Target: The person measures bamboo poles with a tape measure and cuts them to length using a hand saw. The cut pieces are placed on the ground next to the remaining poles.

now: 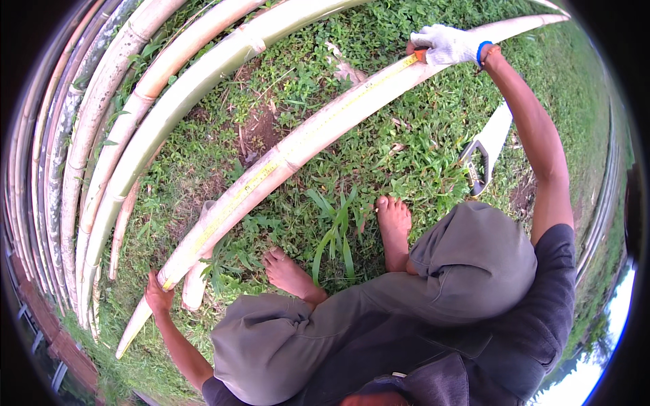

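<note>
A pale bamboo pole (291,152) runs slantwise before me, from lower left to upper right. Stretched along its upper face is the yellow blade of a tape measure (254,181). My bare left hand (159,295) is closed round the pole near its lower left end, right beside the end of the blade. At the upper right, my right hand (443,46), in a white knitted glove with a blue cuff, grips the orange tape measure case against the pole. Its fingers are partly hidden on the far side.
A handsaw (486,149) with a dark handle lies on the grass right of my feet. Several bamboo poles (142,95) lie side by side at the left. A short bamboo piece (195,285) sits under the measured pole. More poles (599,210) show at the right rim.
</note>
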### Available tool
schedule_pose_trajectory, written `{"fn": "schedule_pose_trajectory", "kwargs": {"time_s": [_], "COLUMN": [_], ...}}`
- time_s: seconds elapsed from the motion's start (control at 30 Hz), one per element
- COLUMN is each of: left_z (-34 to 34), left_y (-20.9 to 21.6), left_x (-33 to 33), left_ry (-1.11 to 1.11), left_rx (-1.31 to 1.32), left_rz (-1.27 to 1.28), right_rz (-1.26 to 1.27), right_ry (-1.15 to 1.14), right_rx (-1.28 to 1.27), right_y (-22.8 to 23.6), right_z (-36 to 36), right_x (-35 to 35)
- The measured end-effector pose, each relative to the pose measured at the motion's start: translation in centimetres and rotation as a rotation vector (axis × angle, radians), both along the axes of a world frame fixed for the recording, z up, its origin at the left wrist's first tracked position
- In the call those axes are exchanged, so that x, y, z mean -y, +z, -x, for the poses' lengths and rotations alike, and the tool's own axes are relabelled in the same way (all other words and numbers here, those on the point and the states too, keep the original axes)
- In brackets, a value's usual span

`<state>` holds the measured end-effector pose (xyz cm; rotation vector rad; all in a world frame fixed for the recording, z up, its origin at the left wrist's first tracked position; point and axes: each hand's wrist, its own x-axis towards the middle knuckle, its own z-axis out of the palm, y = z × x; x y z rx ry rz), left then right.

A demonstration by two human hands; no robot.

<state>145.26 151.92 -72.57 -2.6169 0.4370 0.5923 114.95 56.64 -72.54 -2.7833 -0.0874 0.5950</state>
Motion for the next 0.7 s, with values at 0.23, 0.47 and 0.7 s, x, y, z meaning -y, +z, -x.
{"fn": "schedule_pose_trajectory", "kwargs": {"time_s": [0.23, 0.47, 0.7], "left_z": [0.6, 2.7, 9.8], "left_y": [-1.6, 1.7, 3.2], "left_x": [-4.5, 6.4, 31.8], "left_ry": [0.017, -0.030, -0.399], "left_rx": [0.093, -0.164, -0.330], "left_rz": [0.157, 0.087, 0.675], "right_rz": [0.027, 0.049, 0.010], "right_ry": [-0.059, -0.106, -0.096], "right_rx": [0.041, -0.014, 0.041], "right_y": [-1.1, -0.2, 0.2], "right_z": [0.3, -0.2, 0.6], "right_x": [-2.6, -3.6, -4.1]}}
